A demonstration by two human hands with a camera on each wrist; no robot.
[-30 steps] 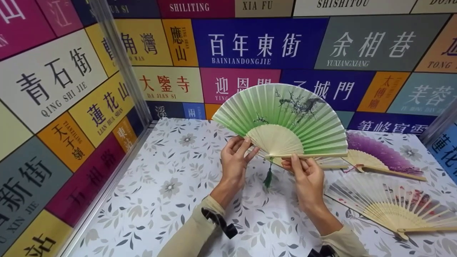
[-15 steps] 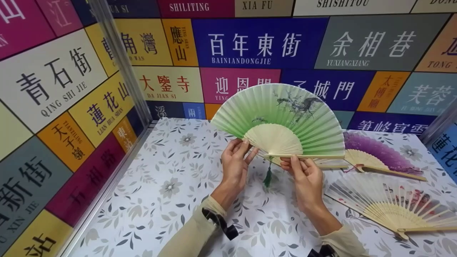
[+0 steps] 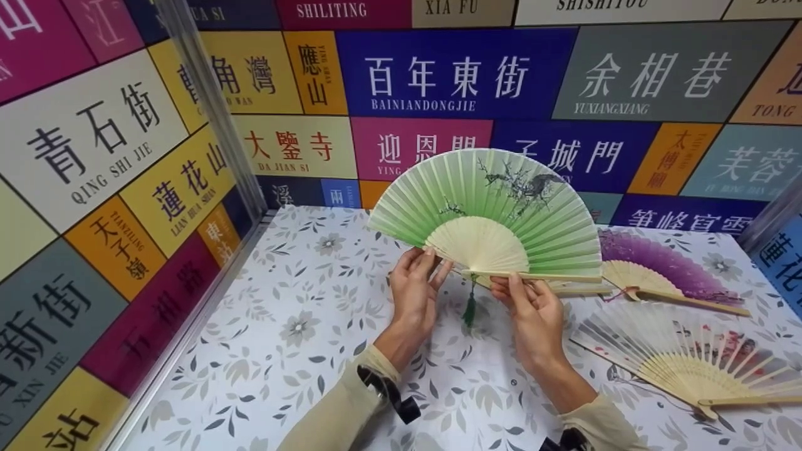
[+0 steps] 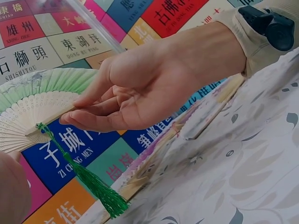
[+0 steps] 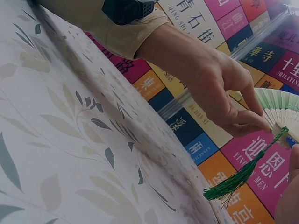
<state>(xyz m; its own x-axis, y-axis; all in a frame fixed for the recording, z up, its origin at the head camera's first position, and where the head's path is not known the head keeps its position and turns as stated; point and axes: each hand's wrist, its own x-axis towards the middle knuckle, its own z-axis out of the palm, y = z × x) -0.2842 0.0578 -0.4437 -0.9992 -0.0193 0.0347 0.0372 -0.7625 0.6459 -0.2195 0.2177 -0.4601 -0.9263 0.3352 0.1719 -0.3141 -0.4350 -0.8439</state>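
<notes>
A spread green folding fan [image 3: 551,232], printed with a dark blossom branch, is held up above the table in the head view. My left hand [image 3: 413,291] pinches the left edge of its pale ribs between thumb and fingers. The lower right guard stick is pinched by my right hand [image 3: 536,313], thumb in front. From the fan's pivot a dark green tassel [image 3: 470,307] hangs between the hands. The left wrist view shows my right hand [image 4: 149,88] from the palm side; in the right wrist view my left hand [image 5: 215,88] grips the ribs.
On the right of the flower-patterned table [image 3: 269,351] lie a spread purple fan [image 3: 677,260] and a white fan with red figures [image 3: 689,357]. Part of another fan shows behind my right hand. Walls of coloured street-name panels [image 3: 457,72] close in the back and left.
The green fan and both hands have drifted slightly left, the fan's right end most visibly. Both grips stay the same, and the fans on the table have not moved.
</notes>
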